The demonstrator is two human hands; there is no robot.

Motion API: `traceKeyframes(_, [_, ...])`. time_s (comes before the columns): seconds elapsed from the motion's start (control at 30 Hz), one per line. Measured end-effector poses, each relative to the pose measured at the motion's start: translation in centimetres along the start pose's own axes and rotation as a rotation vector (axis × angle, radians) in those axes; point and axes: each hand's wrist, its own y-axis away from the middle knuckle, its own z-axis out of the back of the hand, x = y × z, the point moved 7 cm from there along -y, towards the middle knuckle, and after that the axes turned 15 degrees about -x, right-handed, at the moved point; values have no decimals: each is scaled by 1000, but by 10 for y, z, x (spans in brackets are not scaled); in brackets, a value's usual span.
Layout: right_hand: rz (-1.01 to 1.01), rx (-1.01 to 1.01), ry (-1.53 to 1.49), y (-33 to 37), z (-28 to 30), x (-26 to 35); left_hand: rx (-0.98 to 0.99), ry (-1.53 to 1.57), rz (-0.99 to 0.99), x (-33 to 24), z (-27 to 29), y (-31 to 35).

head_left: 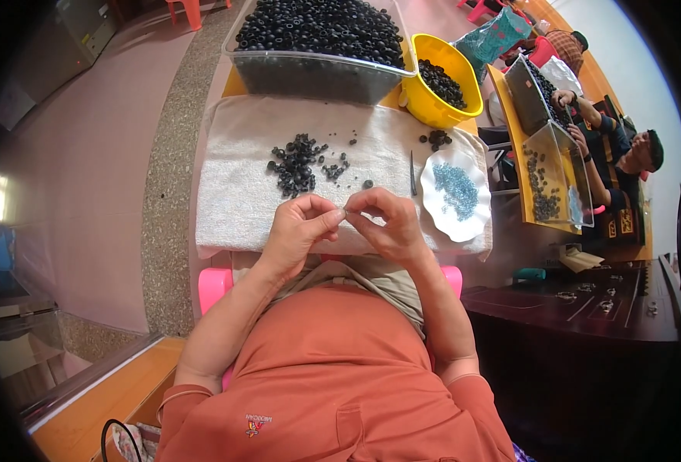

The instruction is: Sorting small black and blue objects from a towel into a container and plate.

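Observation:
My left hand (306,233) and my right hand (386,223) meet fingertip to fingertip over the near edge of a white towel (236,181). Both are closed in a pinch. Something tiny sits between the fingertips, too small to name. Just beyond them lies a heap of small black ring-like parts (296,165), with a smaller cluster (335,169) beside it. One black piece (367,184) rests right above my right hand. To the right stands a white scalloped plate (475,224) holding small clear-blue pieces (456,190). Between plate and heap lies a thin dark pointed tool (413,173).
A clear plastic bin (309,77) full of black parts stands at the far edge, next to a yellow bucket (433,110) of similar parts. A few black pieces (436,139) lie near the plate. At right, another person (614,146) works over clear bins (560,165).

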Motion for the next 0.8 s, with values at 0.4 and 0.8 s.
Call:
traceKeyframes(0.4, [-133, 43, -81, 4, 0, -3, 10, -195, -240, -9, -3, 3])
traceKeyframes(0.8, [-80, -53, 21, 4, -2, -6, -89, -297, -389, -15, -2, 6])
